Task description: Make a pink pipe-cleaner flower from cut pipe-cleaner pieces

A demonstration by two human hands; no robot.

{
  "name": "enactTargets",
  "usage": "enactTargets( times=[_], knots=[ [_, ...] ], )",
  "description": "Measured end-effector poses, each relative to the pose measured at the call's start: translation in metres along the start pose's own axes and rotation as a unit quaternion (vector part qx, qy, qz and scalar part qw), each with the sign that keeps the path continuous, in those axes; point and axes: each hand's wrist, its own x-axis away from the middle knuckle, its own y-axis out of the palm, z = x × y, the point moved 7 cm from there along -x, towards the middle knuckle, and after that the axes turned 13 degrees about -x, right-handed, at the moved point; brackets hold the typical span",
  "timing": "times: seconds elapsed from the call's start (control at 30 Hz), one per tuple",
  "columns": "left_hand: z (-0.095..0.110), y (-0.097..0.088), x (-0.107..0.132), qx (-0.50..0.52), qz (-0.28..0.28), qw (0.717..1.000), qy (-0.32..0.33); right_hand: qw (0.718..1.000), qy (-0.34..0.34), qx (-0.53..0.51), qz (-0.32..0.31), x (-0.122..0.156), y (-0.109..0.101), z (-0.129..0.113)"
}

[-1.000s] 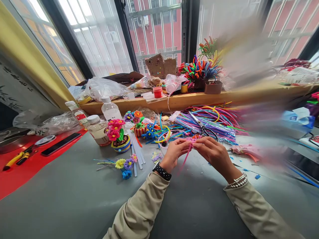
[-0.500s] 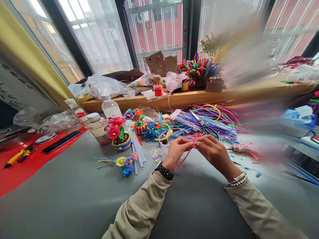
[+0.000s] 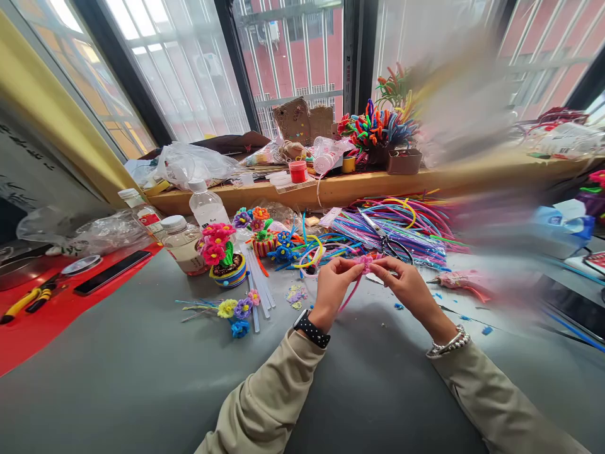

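A pink pipe-cleaner flower is pinched between my two hands above the grey table. My left hand grips its left side, and a pink stem hangs down beside the fingers. Thumb and fingers of my right hand pinch the flower's right side. Just behind the hands lie scissors with black handles, on bundles of colourful pipe cleaners. Left of my left hand are small yellow and purple bits and finished pipe-cleaner flowers.
A potted pink pipe-cleaner flower stands near bottles at the left. Clear glue sticks lie beside it. A glue gun is at the right; a phone and pliers rest on red cloth.
My hands have drawn slightly apart, showing more of the pink flower between them. The view has shifted a little.
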Motion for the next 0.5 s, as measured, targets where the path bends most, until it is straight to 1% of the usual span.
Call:
enactTargets(
  times=[0.07,0.2,0.3,0.4,0.5],
  knots=[
    [0.003,-0.001,0.001,-0.050,0.008,0.998,0.023,1.000,0.023,-0.013,-0.004,0.000,0.001,0.004],
    [0.008,-0.001,0.004,-0.141,0.021,0.988,0.059,0.999,0.049,-0.006,0.017,0.001,0.001,0.007],
    [0.011,-0.002,0.005,-0.195,0.036,0.976,0.087,0.998,0.064,-0.004,0.010,0.002,0.003,0.009],
    [0.013,-0.001,0.007,-0.250,0.051,0.960,0.116,0.997,0.076,0.004,0.011,0.002,0.004,0.010],
    [0.015,0.002,0.010,-0.314,0.067,0.934,0.153,0.997,0.069,0.037,0.023,0.003,0.005,0.009]
  ],
)
